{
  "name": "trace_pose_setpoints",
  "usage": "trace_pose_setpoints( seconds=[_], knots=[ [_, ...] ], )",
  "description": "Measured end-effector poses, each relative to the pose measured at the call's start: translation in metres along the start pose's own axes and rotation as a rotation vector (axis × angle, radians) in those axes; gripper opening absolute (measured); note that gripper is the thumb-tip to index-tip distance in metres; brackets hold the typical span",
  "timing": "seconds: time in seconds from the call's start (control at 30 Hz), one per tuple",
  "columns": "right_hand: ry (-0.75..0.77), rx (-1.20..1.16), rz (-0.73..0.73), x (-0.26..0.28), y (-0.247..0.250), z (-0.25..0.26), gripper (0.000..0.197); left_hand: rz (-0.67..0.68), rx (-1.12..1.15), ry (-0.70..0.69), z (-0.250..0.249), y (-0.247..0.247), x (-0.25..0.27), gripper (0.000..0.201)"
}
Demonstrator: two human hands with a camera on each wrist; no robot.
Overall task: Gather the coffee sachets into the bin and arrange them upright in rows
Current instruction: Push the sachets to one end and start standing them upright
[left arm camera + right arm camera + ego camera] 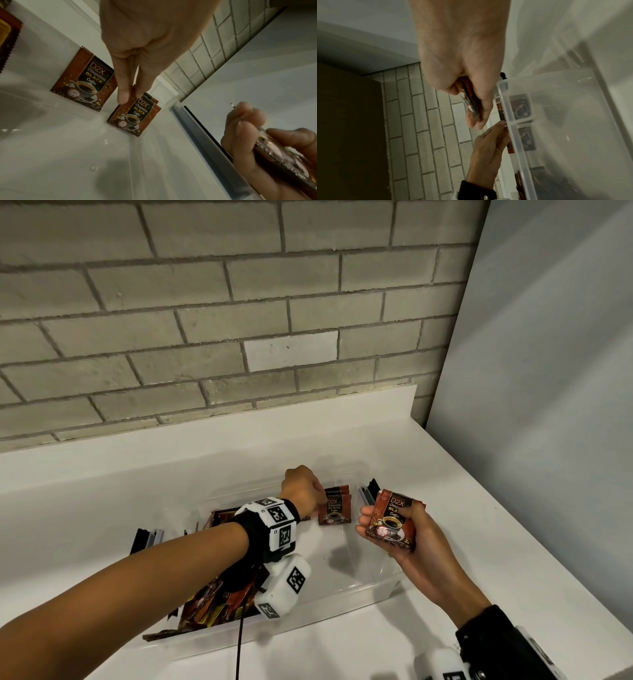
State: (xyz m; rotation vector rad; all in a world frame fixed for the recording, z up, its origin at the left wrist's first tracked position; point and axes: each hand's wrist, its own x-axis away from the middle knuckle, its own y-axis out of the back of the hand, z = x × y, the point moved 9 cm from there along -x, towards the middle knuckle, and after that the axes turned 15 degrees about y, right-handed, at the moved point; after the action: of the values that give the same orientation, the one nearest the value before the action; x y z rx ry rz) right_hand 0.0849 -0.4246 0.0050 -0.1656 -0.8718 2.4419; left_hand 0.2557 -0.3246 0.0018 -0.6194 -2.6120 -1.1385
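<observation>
Hidden: the left forearm and wrist camera covered much of the loose sachet pile (219, 601) at the bin's left end; its count could not be told. The second sachet seen beside the upright ones in the left wrist view may have been a reflection in the clear wall; that could not be settled.
Cut off: the right wrist strap ran out of the head view at the bottom right corner.
Bin: the clear plastic bin (356, 590) sat on the white desk (479, 542), near the brick wall, with black-and-grey latches at both ends.
Open room: the bin floor between the pile and the upright sachets lay bare; the desk to the right of the bin was open up to the grey side panel.
Upright sachets: a small stack of D2X black coffee sachets (335, 507) stood against the far wall in the right far corner of the bin.
Left hand: the left hand (301, 491) reached into the bin, its fingers (122, 86) extended and pinching the top edge of the upright sachets.
Right hand: the right hand (404, 539) hovered just beside the bin's right end, fingers curled round a bunch of held sachets (392, 518).
</observation>
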Motion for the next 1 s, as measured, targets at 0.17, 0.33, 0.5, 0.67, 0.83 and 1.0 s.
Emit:
trace_pose_setpoints(
  seconds=[0.17, 0.33, 0.5, 0.67, 0.83, 1.0],
  knots=[
    [0.007, 0.016, 0.004, 0.000, -0.001, 0.001, 0.031, 0.010, 0.028, 0.018, 0.002, -0.001, 0.000, 0.006],
    [0.011, 0.027, 0.006, 0.000, -0.001, 0.001, 0.033, 0.017, 0.024, 0.031, 0.005, -0.004, -0.001, 0.017],
    [0.018, 0.017, 0.010, 0.000, -0.001, 0.001, 0.036, 0.013, 0.011, 0.034, 0.006, -0.005, -0.001, 0.005],
    [0.016, 0.009, 0.013, -0.001, -0.002, 0.000, 0.037, 0.020, 0.025, 0.041, 0.008, -0.002, 0.002, 0.013],
    [0.002, 0.048, 0.051, 0.000, -0.005, 0.000, 0.035, 0.058, 0.103, 0.022, 0.007, 0.013, 0.014, 0.011],
    [-0.057, 0.150, 0.225, 0.006, -0.021, -0.006, 0.030, 0.267, 0.110, -0.147, -0.016, 0.015, 0.050, 0.022]
  ],
)
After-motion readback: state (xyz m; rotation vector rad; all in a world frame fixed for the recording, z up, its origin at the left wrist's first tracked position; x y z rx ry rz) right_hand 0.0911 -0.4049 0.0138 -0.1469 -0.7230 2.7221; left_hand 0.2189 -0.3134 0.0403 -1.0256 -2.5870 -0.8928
